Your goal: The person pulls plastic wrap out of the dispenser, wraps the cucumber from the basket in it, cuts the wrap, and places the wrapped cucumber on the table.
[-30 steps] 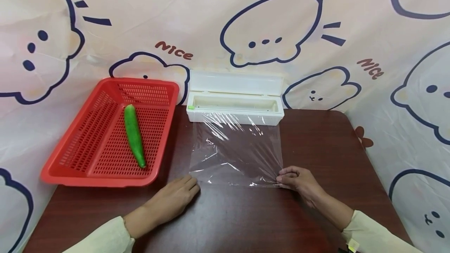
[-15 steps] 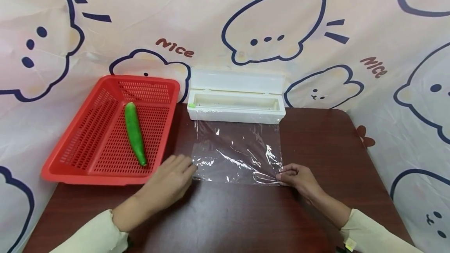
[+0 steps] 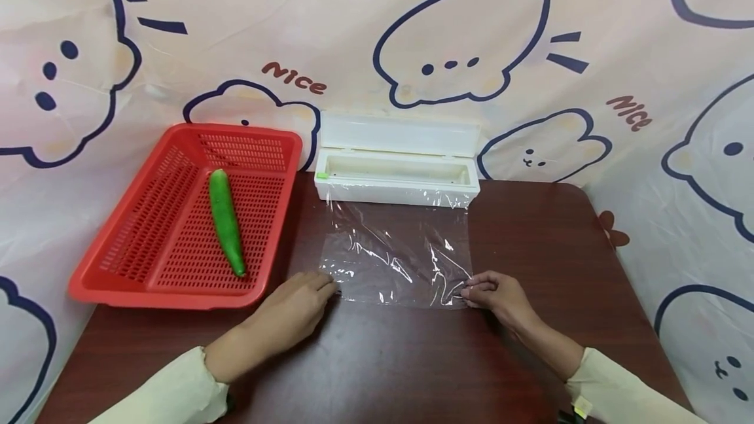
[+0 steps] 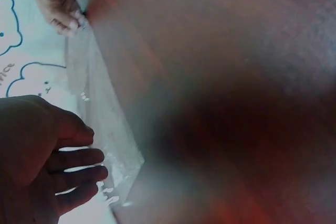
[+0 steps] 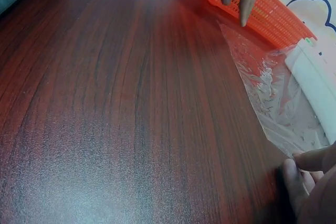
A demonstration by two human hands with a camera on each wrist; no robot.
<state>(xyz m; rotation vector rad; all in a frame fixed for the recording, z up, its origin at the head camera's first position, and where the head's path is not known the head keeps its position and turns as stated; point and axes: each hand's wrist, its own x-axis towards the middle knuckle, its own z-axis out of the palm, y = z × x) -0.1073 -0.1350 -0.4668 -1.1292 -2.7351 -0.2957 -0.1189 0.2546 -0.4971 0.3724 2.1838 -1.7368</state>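
A clear sheet of cling film (image 3: pixel 396 241) runs from the front of a white dispenser box (image 3: pixel 396 195) toward me over the dark table. My right hand (image 3: pixel 501 300) pinches its near right corner between thumb and fingers, also visible in the right wrist view. At the near left corner, my left hand (image 3: pixel 294 309) lies over the film's edge. In the left wrist view that left hand (image 4: pixel 47 156) shows its fingers apart and fairly straight beside the film. Whether its fingertips touch the film cannot be told. Creases and bright glints cross the sheet.
To the left stands a red perforated basket (image 3: pixel 171 300) with a green cucumber (image 3: pixel 226 222) in it. The dispenser's lid (image 3: pixel 400 135) is up against the patterned cloth backdrop (image 3: pixel 330 25). The brown table (image 3: pixel 400 365) extends in front of the hands and to the right.
My left hand rose off the film's left corner, then came down again slightly farther from me. Creases in the film shifted. My right hand stayed at its corner.
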